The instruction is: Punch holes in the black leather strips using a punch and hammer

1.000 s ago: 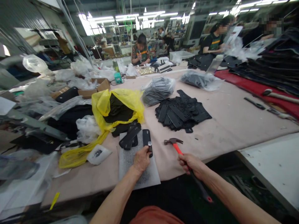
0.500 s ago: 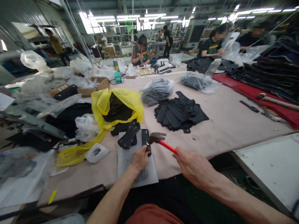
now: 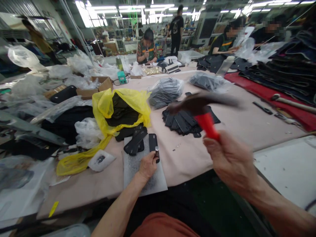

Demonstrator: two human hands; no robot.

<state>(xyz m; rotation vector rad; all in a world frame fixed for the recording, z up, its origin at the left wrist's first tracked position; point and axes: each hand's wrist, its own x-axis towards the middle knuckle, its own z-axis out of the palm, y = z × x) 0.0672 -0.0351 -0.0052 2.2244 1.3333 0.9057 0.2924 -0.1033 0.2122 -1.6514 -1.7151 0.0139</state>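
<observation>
My left hand (image 3: 147, 166) grips a small metal punch (image 3: 157, 152) upright on the lower end of a black strip (image 3: 152, 142). That strip lies on a speckled white board (image 3: 133, 171). More black strips (image 3: 135, 141) overlap at the board's upper left. Raised on the right, my right hand (image 3: 229, 154) is closed round the red handle of a hammer (image 3: 207, 121), whose head is blurred by motion. Behind the hammer, partly covered by it, is a pile of black strips (image 3: 181, 123).
An open yellow bag (image 3: 98, 108) with dark pieces stands left of centre. Two clear bags (image 3: 166, 92) of grey pieces lie farther back. At the right are a mallet (image 3: 293, 104) and stacked dark fabric (image 3: 283, 72). Several people work beyond the table.
The hammer has risen from beside the punch, up and to the right, with my right hand. My left hand stays at the strip. A standing person in the background appears nearer.
</observation>
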